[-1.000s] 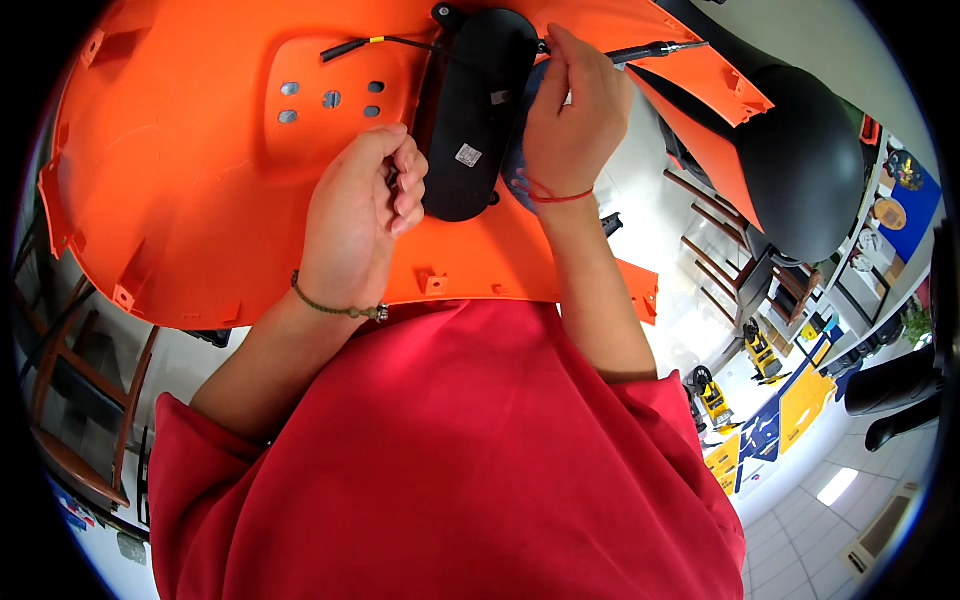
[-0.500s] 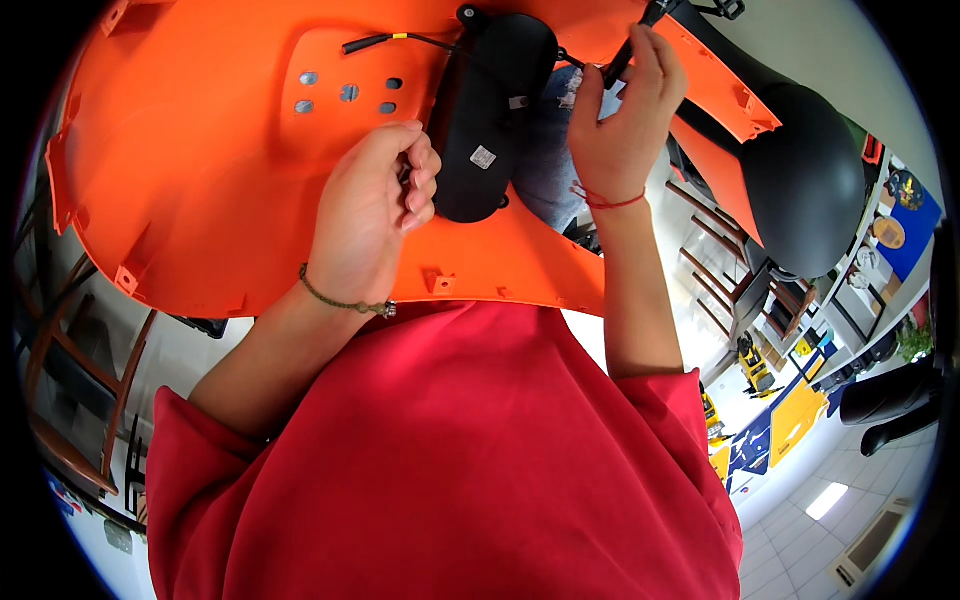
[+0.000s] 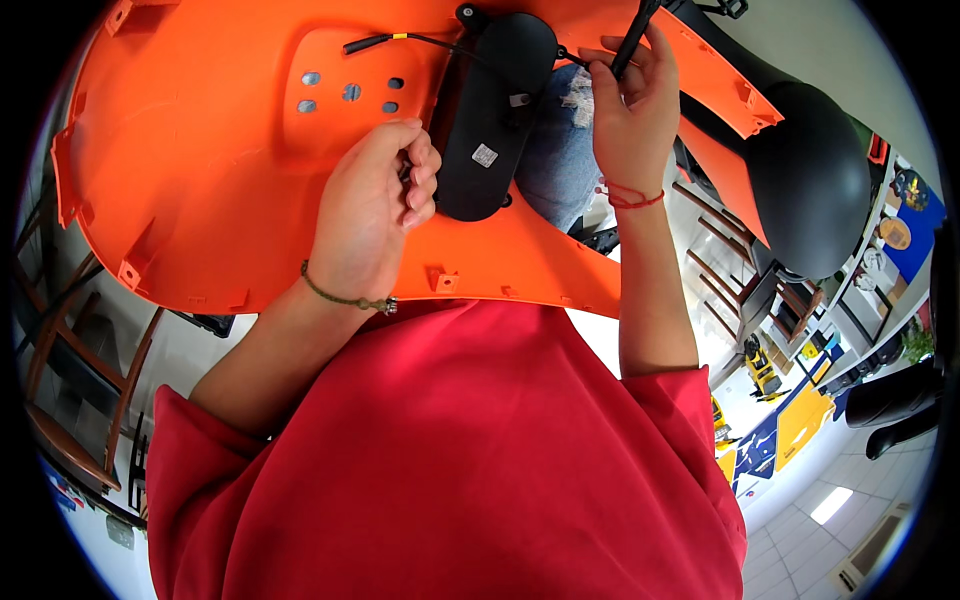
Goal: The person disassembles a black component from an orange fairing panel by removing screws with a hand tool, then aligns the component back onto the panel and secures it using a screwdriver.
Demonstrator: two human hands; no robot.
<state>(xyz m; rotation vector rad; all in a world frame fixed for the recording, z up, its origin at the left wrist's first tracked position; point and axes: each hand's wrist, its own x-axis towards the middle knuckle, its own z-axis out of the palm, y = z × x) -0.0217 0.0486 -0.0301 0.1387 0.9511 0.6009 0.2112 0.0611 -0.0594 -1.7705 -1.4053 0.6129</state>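
A large orange plastic shell (image 3: pixel 220 200) lies across my lap, its inner side with clips facing up. On it sits a long rounded black plastic housing (image 3: pixel 468 180) with a small pale label. A short black cable (image 3: pixel 425 41) with a plug end and yellow band runs left from the housing. My left hand (image 3: pixel 375 195) is curled beside the housing's left edge; a dark bit shows between the fingers, too hidden to name. At the housing's right, my right hand (image 3: pixel 638 110) grips a black stick-shaped piece (image 3: pixel 634 42) between thumb and fingers. A thin dark lead lies by the fingertips.
A rounded black part (image 3: pixel 808 180) stands to the right of the shell. Wooden chairs (image 3: pixel 75 400) are at the left and more at the right. Farther right, a white table (image 3: pixel 905 290) bears a blue mat and small items.
My right hand has shifted slightly right and turned, the black piece still in its grip. The left hand stays put. The shell has moved very slightly.
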